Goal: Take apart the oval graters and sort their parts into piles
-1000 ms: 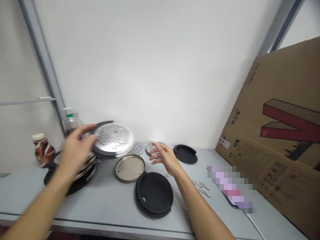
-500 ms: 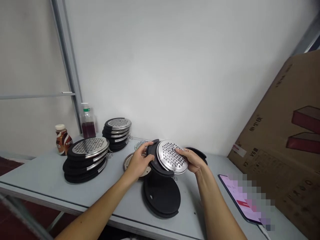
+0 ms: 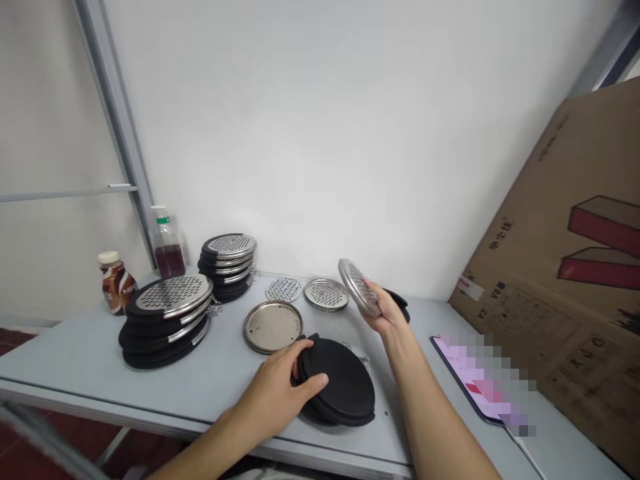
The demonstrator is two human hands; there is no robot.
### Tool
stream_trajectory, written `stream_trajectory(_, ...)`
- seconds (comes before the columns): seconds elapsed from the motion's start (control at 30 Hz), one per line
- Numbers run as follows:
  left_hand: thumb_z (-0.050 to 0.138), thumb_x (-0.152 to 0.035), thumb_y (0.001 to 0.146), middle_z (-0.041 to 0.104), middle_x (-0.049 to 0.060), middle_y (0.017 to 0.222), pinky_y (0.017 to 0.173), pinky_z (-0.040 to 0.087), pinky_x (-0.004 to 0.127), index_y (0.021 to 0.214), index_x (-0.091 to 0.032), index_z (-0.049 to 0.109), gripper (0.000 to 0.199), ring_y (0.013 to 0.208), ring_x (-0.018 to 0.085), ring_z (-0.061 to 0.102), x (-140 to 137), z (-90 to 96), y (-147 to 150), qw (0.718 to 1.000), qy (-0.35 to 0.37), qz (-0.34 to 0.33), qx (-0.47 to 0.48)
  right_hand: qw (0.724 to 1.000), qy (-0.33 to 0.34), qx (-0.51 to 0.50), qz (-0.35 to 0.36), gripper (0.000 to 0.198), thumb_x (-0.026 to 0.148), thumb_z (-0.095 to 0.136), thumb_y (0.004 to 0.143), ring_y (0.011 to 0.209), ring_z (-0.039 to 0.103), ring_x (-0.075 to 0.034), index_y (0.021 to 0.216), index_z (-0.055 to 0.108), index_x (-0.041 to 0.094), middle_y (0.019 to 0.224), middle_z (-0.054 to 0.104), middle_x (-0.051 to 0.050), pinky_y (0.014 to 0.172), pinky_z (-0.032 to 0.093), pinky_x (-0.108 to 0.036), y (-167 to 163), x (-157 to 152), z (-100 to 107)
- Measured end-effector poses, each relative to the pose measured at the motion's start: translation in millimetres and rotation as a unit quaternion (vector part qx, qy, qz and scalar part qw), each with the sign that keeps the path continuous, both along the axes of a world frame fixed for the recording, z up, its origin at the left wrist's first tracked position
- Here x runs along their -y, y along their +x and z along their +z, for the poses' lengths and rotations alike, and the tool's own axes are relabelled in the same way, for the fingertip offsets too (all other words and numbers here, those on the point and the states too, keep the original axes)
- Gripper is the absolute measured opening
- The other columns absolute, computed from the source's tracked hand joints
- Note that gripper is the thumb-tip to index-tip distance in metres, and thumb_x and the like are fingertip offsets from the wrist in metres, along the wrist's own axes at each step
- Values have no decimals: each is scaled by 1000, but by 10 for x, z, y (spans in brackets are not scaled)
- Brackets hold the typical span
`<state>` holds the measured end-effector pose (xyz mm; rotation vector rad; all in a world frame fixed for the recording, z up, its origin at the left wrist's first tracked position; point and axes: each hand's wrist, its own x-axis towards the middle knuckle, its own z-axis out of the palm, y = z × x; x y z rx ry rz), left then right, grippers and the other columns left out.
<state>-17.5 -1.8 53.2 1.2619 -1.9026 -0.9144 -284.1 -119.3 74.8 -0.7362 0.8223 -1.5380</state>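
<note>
Low over the front of the table, my left hand (image 3: 283, 383) grips the left edge of a round black cover (image 3: 343, 377), thumb on top and fingers curled under. The cover lies on other black round pieces. My right hand (image 3: 383, 310) is raised to the right and holds a round perforated metal plate (image 3: 356, 288) tilted nearly on edge. Behind the covers, a plain metal disc (image 3: 274, 325) with small holes lies flat. Farther back are a perforated metal disc (image 3: 327, 294) and a thin perforated disc (image 3: 283, 289). Another black piece (image 3: 399, 303) is partly hidden behind my right hand.
Two stacks of black-sleeved perforated discs (image 3: 173, 297) (image 3: 231, 247) stand at the left. Beside them are a brown-labelled bottle (image 3: 116, 283) and a clear bottle of dark liquid (image 3: 169, 250). A phone (image 3: 473, 387) with a cable and a large cardboard box (image 3: 540, 293) occupy the right.
The perforated plate has come out of its black cover. My right hand has lifted it and turned it on edge, while my left hand has brought the cover down onto the black pieces.
</note>
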Motion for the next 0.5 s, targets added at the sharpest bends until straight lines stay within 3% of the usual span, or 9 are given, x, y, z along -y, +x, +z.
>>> stream_trajectory(0.17, 64, -50, 81, 49, -2, 70, 67, 42, 29, 106, -23, 70, 38, 69, 17, 51, 11, -20, -71, 999, -4, -31, 22, 999, 39, 20, 28, 14, 21, 74, 74, 67, 72, -21, 85, 69, 16, 74, 75, -6, 60, 61, -31, 320, -49, -6)
stream_trajectory(0.27, 61, -52, 83, 51, -1, 72, 66, 43, 29, 108, -22, 69, 39, 67, 16, 51, 80, 45, -66, 999, -32, -23, 1, 998, 36, 28, 40, 17, 20, 75, 74, 69, 71, -18, 89, 69, 17, 80, 76, -4, 64, 61, -28, 391, -90, 24)
stream_trajectory(0.37, 66, -52, 80, 59, 7, 105, 79, 49, 33, 137, -25, 50, 65, 89, 20, 59, 291, 204, -60, 994, -95, -10, -58, 997, 40, 36, 55, 17, 21, 75, 74, 68, 70, -17, 89, 69, 16, 82, 76, -5, 64, 60, -27, 498, -129, 52)
stream_trajectory(0.43, 70, -49, 79, 47, 12, 138, 96, 47, 38, 150, -27, 28, 85, 120, 26, 52, 473, 309, -118, 985, -124, -47, -111, 997, 43, 45, 55, 15, 24, 75, 73, 66, 69, -17, 84, 69, 16, 78, 75, -4, 60, 58, -26, 612, -162, 62)
stream_trajectory(0.5, 64, -48, 85, 31, 13, 153, 107, 40, 42, 154, -28, 14, 88, 136, 28, 38, 628, 381, -238, 972, -139, -96, -162, 997, 35, 44, 43, 18, 31, 76, 73, 66, 68, -17, 82, 68, 17, 76, 74, -4, 60, 57, -25, 733, -203, 65)
